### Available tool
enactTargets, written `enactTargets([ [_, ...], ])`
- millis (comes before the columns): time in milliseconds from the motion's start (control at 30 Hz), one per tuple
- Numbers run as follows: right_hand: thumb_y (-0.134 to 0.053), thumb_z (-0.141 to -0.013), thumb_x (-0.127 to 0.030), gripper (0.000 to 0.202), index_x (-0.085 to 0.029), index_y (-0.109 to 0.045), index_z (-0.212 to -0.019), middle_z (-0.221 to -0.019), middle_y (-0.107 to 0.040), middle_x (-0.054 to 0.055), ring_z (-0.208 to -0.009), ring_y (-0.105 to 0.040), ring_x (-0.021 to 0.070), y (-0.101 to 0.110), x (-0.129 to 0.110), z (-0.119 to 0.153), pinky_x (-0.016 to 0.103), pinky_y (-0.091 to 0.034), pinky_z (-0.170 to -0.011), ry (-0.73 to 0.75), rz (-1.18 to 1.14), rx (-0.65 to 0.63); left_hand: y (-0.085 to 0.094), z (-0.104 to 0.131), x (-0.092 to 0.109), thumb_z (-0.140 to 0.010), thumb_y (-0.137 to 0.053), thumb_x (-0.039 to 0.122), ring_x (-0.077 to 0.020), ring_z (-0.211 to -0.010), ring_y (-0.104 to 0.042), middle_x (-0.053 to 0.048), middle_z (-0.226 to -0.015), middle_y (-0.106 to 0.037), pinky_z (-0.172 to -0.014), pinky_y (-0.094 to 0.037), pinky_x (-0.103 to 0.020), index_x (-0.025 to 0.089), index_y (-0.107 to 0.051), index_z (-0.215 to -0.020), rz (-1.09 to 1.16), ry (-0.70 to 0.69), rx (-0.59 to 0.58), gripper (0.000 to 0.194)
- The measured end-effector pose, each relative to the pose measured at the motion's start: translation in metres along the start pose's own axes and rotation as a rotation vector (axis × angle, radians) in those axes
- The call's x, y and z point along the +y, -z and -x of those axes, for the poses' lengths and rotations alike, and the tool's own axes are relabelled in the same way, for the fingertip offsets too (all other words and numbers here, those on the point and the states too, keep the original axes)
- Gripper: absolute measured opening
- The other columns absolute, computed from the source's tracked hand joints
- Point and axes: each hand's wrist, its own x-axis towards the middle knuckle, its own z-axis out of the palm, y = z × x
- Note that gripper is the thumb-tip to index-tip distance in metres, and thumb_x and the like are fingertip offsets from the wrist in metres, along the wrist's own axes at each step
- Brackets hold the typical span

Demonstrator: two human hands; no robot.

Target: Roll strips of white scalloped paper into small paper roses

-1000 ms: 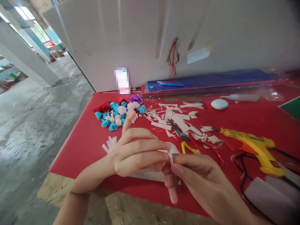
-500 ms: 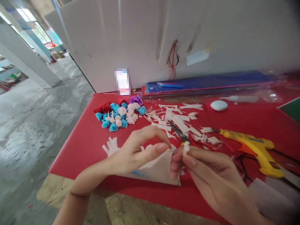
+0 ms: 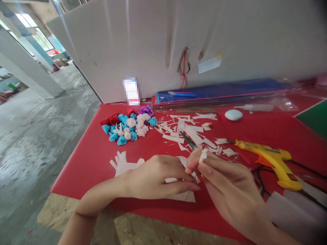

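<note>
My right hand (image 3: 227,180) pinches a small rolled bit of white crepe paper (image 3: 203,156) upright between thumb and fingertips. Left of it, my left hand (image 3: 158,177) reaches low over a white paper sheet (image 3: 180,196), thumb and fingers apart, with nothing seen between them. Its fingertips come close to my right hand. More white paper with cut, fringed ends (image 3: 121,160) sticks out beyond my left wrist. Behind my hands lie scissors (image 3: 187,139), their blades showing and their handles mostly hidden.
Paper roses (image 3: 122,139) in blue, white, red and purple are heaped at the left. White paper scraps (image 3: 194,134) litter the middle. At the right lies a yellow glue gun (image 3: 276,160) with a cord. A pale egg-shaped object (image 3: 233,115) and a lit phone (image 3: 131,91) are farther back.
My left hand has moved right and down over the white paper, its fingers now stretched out toward my right hand. The right hand still pinches the small paper roll. The view has shifted slightly.
</note>
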Motion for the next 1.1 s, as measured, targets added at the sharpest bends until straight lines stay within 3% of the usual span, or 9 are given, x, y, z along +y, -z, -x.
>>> enactTargets([
  [167, -0.062, -0.083, -0.037, 0.013, -0.034, -0.074, -0.081, -0.066, -0.062, 0.000, -0.057, -0.055, 0.0109, -0.001, 0.001, 0.000, 0.020, -0.047, -0.051, -0.076, -0.086, -0.040, -0.001, -0.001, 0.000, -0.085, -0.054, 0.015, -0.0123, -0.064, -0.060, -0.007, -0.069, -0.067, -0.063, -0.051, -0.020, 0.006, -0.068, -0.075, -0.028, 0.040, -0.006, 0.019],
  [333, -0.065, -0.081, -0.034, 0.015, -0.032, -0.072, -0.069, -0.061, -0.062, -0.003, -0.056, -0.052, 0.0092, 0.000, 0.002, -0.001, 0.020, -0.049, -0.060, -0.165, -0.189, -0.042, 0.000, 0.000, 0.003, -0.085, -0.051, 0.011, -0.0138, -0.070, -0.064, -0.011, -0.074, -0.070, -0.068, -0.052, -0.020, 0.003, -0.066, -0.074, 0.004, 0.048, -0.020, 0.021],
  [633, -0.073, -0.073, -0.035, 0.005, -0.033, -0.076, -0.075, -0.056, -0.067, -0.001, -0.052, -0.056, 0.0092, -0.005, -0.002, -0.003, 0.017, -0.048, -0.050, -0.196, -0.221, 0.014, -0.001, 0.002, 0.004, -0.086, -0.048, 0.010, -0.0126, -0.069, -0.063, -0.008, -0.072, -0.069, -0.066, -0.052, -0.020, 0.007, -0.066, -0.077, -0.058, 0.055, 0.006, 0.021],
  [833, -0.068, -0.078, -0.035, 0.009, -0.033, -0.076, -0.076, -0.058, -0.066, -0.001, -0.052, -0.055, 0.0110, -0.004, -0.002, 0.000, 0.021, -0.048, -0.049, -0.179, -0.191, -0.020, -0.003, 0.001, 0.004, -0.087, -0.049, 0.014, -0.0143, -0.075, -0.066, -0.010, -0.076, -0.070, -0.070, -0.052, -0.020, 0.007, -0.065, -0.072, -0.071, 0.102, -0.095, 0.023],
  [967, -0.065, -0.080, -0.035, 0.012, -0.033, -0.075, -0.075, -0.059, -0.066, -0.001, -0.052, -0.053, 0.0111, -0.002, -0.001, 0.003, 0.022, -0.045, -0.049, -0.162, -0.125, -0.039, 0.005, 0.003, 0.004, -0.086, -0.054, 0.020, -0.0132, -0.075, -0.064, -0.007, -0.080, -0.070, -0.070, -0.051, -0.021, 0.010, -0.065, -0.075, -0.093, 0.076, -0.171, 0.018],
  [1033, -0.065, -0.081, -0.035, 0.011, -0.034, -0.075, -0.077, -0.061, -0.066, -0.001, -0.054, -0.052, 0.0116, 0.000, 0.001, 0.005, 0.023, -0.043, -0.049, -0.156, -0.071, -0.035, 0.013, 0.005, 0.005, -0.080, -0.063, 0.028, -0.0137, -0.069, -0.062, -0.005, -0.074, -0.069, -0.066, -0.050, -0.023, 0.011, -0.066, -0.077, -0.137, 0.055, -0.111, 0.017],
  [1100, -0.065, -0.081, -0.035, 0.010, -0.034, -0.075, -0.081, -0.062, -0.065, -0.001, -0.054, -0.050, 0.0125, 0.003, 0.004, 0.007, 0.025, -0.041, -0.049, -0.159, -0.029, -0.023, 0.021, 0.007, 0.006, -0.077, -0.066, 0.031, -0.0141, -0.065, -0.061, -0.005, -0.069, -0.067, -0.064, -0.051, -0.025, 0.011, -0.065, -0.077, -0.197, 0.004, 0.056, 0.021],
])
